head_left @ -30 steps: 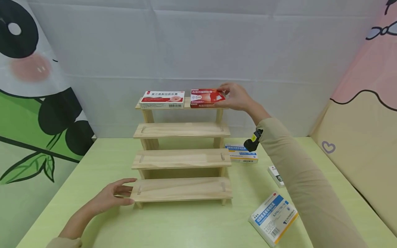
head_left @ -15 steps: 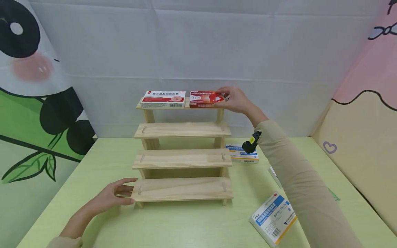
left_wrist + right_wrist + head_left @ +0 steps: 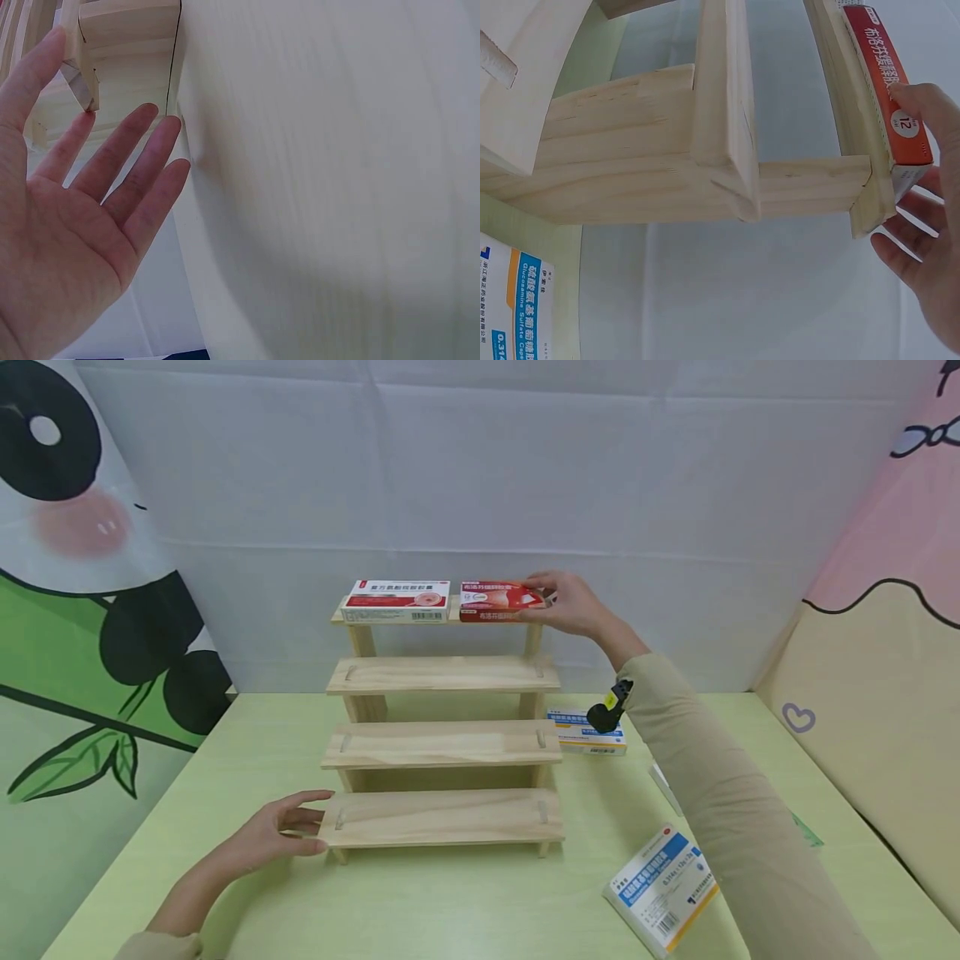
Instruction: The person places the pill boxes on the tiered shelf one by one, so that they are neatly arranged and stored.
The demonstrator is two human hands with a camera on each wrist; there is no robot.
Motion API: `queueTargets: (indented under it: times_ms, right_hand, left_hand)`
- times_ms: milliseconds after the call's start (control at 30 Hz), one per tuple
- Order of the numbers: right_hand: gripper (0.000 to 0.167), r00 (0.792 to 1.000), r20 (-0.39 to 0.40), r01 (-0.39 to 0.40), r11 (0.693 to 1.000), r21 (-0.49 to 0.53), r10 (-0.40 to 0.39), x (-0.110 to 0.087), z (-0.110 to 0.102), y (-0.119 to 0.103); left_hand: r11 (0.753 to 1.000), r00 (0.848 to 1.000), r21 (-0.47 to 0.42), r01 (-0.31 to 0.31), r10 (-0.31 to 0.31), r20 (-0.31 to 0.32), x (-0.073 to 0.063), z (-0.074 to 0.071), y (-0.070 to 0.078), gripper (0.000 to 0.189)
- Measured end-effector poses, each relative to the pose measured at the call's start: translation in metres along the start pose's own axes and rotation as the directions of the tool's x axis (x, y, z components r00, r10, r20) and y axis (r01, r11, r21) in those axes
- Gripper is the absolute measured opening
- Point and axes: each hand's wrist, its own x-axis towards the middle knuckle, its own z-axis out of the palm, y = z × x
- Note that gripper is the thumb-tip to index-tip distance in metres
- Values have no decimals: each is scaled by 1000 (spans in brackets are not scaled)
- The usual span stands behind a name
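Observation:
In the head view, a four-step wooden display rack stands on the table. My left hand is at the left end of its lowest step, thumb at the front corner and index finger at the back corner. The left wrist view shows this step's end between thumb and index finger, the other fingers extended. On the top step, my right hand pinches the right end of a red medicine box, its thumb on the front face. A white-and-red medicine box lies left of it, a narrow gap between them.
A white-and-blue medicine box lies right of the rack, partly behind the wrist camera. Another white-and-blue box lies nearer the front. A small white box is mostly hidden by the right sleeve. A white cloth backdrop hangs behind.
Over the last second, the right hand and the red box have come down slightly onto the top step. The right forearm has shifted a little, covering more of the small white box.

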Motion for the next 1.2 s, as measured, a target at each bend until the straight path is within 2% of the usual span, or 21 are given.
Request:
queueTargets:
  times_ms: [200,533,900,1200]
  right_hand:
    - [58,1000,-13,21,1000,-15,-21,-3,-1,2]
    - [71,999,-20,28,998,-56,-29,-14,-8,3]
    - [70,997,-69,42,999,6,-41,-31,-13,1]
    - [68,989,-90,118,993,28,-115,-52,-12,3]
  left_hand:
    - [1000,1000,2,13,-13,-5,0,0,-1,71]
    - [1000,1000,-10,22,-22,-1,2,0,-3,71]
    - [1000,1000,-9,28,-28,-3,2,0,-2,72]
    - [1000,1000,-11,20,-20,1,1,1,-1,71]
